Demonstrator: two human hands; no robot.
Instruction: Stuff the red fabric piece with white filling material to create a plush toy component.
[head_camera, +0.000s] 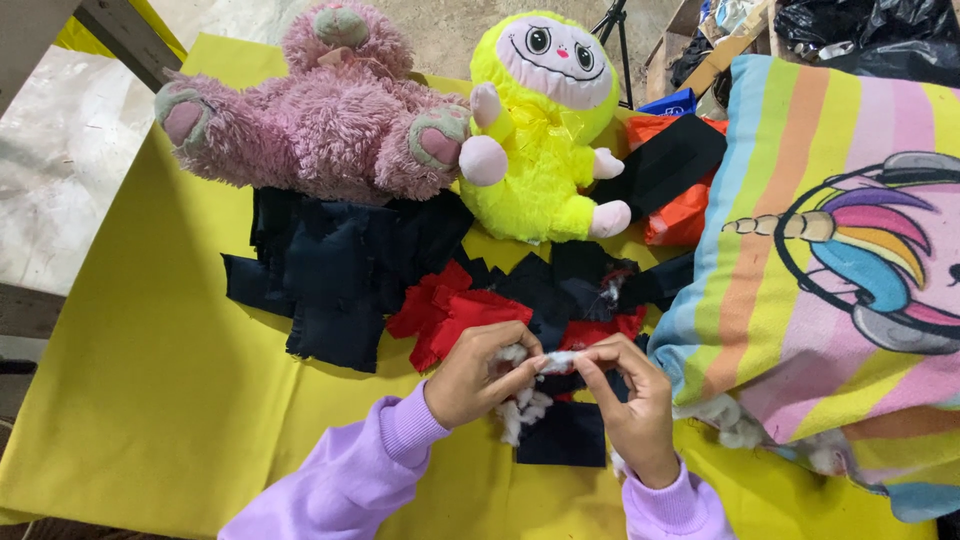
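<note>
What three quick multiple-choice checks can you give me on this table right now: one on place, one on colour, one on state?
1. Where is the striped pillow? A at the table's right side B under the pink toy C on the floor
2. What colour is the plush toy beside the pink plush toy? A blue B neon yellow C white
3. What are the left hand and right hand doing? A resting flat B pinching white stuffing together C holding scissors

A: it lies along the right edge. B: its body is bright yellow. B: both hands' fingertips grip one tuft.
</note>
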